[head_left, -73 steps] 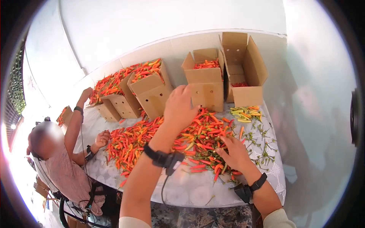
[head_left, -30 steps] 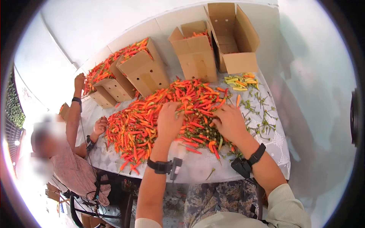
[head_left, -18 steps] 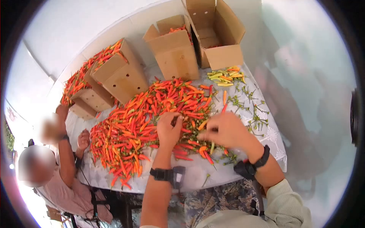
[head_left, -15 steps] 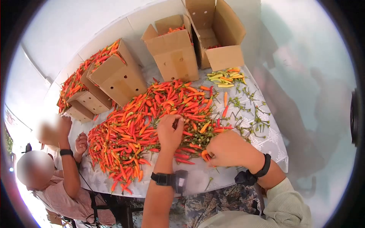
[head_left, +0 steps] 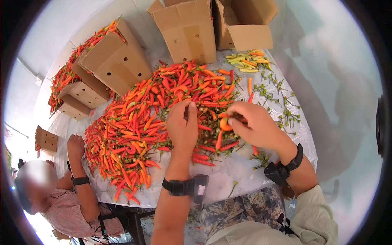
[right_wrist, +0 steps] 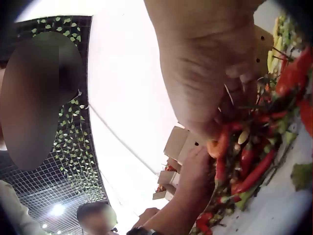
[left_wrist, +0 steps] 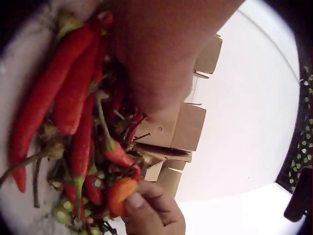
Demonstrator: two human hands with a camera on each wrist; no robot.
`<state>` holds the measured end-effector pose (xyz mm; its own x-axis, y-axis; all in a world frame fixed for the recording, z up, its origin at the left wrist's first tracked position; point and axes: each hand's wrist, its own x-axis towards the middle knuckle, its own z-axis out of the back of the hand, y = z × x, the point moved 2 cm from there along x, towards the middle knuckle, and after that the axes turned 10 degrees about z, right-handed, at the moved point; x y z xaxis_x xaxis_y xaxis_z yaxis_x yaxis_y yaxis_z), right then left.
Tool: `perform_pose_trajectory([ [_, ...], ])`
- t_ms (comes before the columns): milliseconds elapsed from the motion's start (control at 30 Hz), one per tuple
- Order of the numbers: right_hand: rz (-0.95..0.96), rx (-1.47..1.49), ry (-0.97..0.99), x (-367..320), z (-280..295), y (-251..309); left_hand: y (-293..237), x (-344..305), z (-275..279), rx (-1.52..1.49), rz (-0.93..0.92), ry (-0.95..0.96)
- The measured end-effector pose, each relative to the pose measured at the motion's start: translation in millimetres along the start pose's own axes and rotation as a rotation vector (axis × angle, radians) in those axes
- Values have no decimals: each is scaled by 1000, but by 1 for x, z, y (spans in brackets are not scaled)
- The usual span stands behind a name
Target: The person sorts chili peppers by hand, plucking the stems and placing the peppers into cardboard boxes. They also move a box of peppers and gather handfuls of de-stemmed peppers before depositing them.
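Observation:
Red and orange chilies [head_left: 130, 118] lie in a broad pile on the table. My right hand [head_left: 259, 124] pinches a curled orange chili [head_left: 225, 124] between thumb and fingers, over the pile's right part; the left wrist view shows the same chili [left_wrist: 120, 196] at the thumb tip. My left hand [head_left: 182, 126] is at the middle of the pile, back upward and thumb apart from the index finger; its fingertips are hidden, so whether it holds a chili is unclear. Below and between the hands lie red chilies [head_left: 202, 157] and green stems.
Cardboard boxes [head_left: 185, 32] stand along the back, those at left heaped with chilies. Yellow-green chilies [head_left: 248, 61] form a small group at back right, with loose green stems [head_left: 290, 116] nearer. Another person [head_left: 73, 204] sits at left, a hand beside the pile.
My right hand has moved up from the pile's front edge with the orange chili, which now shows more fully. The other person's raised hand has come down beside the pile. The head view has shifted.

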<state>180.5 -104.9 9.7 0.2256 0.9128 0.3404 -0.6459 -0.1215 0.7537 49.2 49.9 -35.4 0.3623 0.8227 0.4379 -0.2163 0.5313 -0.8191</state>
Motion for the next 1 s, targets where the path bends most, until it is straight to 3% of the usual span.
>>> perform_pose_trajectory([
  [100,8,-56,-180,5,1,-19,-16,-1,6,14,46,12],
  [267,120,35,-267,9,4,-27,-26,-4,9,117,-105,-38],
  [400,44,31,-240,9,4,-25,-21,-4,9,139,-152,-51],
  [500,124,129,-404,12,-4,-35,-19,-3,8,166,-202,-104],
  [600,-67,274,-337,8,2,-27,-21,-7,11,119,-69,-57],
  [700,136,-103,-273,6,4,-30,-26,-12,12,136,-185,-69],
  [800,393,-157,-359,7,-6,-36,-41,-17,11,225,-440,6],
  [833,308,-49,-312,6,-6,-29,-47,-19,8,241,-531,36],
  [900,145,172,-216,3,-6,-16,-43,-24,-1,189,-478,161],
  [967,197,140,-266,3,-10,-20,-38,-31,-6,108,-331,256],
  [1000,190,115,-254,3,-6,-17,-36,-32,-5,111,-344,254],
])
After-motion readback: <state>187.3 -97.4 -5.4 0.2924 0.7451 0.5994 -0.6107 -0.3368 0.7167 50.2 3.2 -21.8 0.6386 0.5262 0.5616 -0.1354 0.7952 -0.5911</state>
